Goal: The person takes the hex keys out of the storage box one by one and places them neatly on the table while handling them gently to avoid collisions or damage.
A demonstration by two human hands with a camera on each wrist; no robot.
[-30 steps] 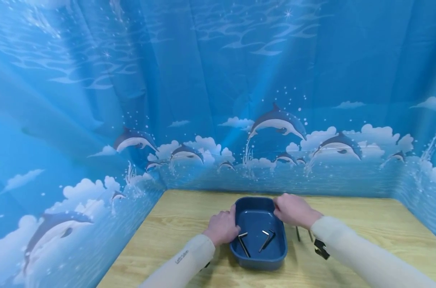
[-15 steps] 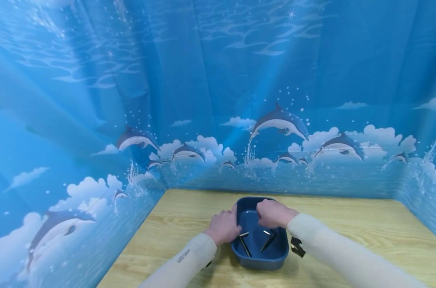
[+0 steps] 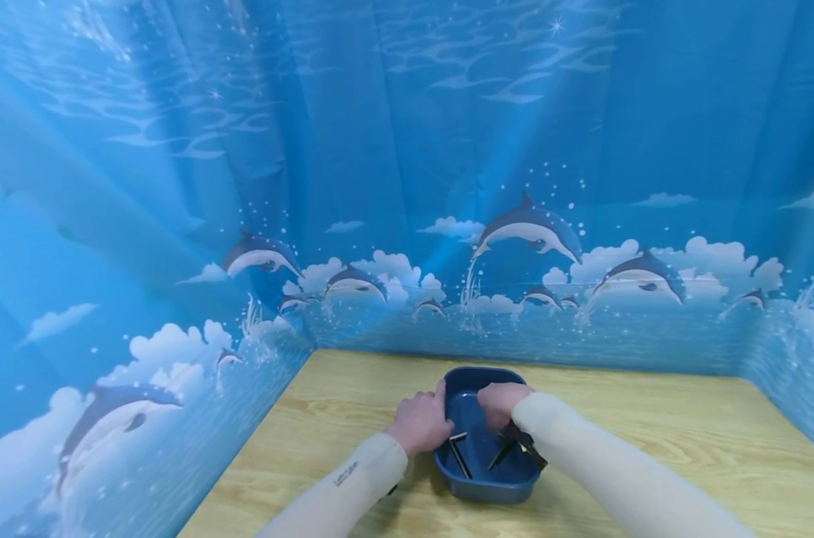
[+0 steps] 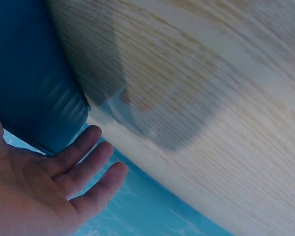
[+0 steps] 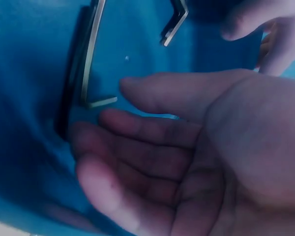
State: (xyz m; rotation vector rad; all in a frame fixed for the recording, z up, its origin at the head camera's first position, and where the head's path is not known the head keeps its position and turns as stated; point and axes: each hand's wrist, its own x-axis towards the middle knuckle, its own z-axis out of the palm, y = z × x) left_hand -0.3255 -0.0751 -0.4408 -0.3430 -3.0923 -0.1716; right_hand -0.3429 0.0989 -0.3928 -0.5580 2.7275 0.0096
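A blue backdrop (image 3: 393,149) printed with leaping dolphins, clouds and water surrounds a bench (image 3: 353,381) with a pale wood grain. On the bench sits a deep dark-blue tray (image 3: 490,492) with rounded corners. The left hand (image 3: 421,422) grips the tray's left wall, thumb over the rim and the other fingers outside, loosely spread. The right hand (image 3: 503,403) is inside the tray, its fingers loosely curled and grasping nothing. Two bent metal keys lie in the tray: a left key (image 3: 460,457) near the left hand, and a right key (image 5: 92,54) whose short end lies just beside the right hand's fingertips. A dark strip (image 5: 71,83) runs along the right key; whether it is metal or shadow cannot be told. Pale sleeves (image 3: 346,482) cover both forearms.
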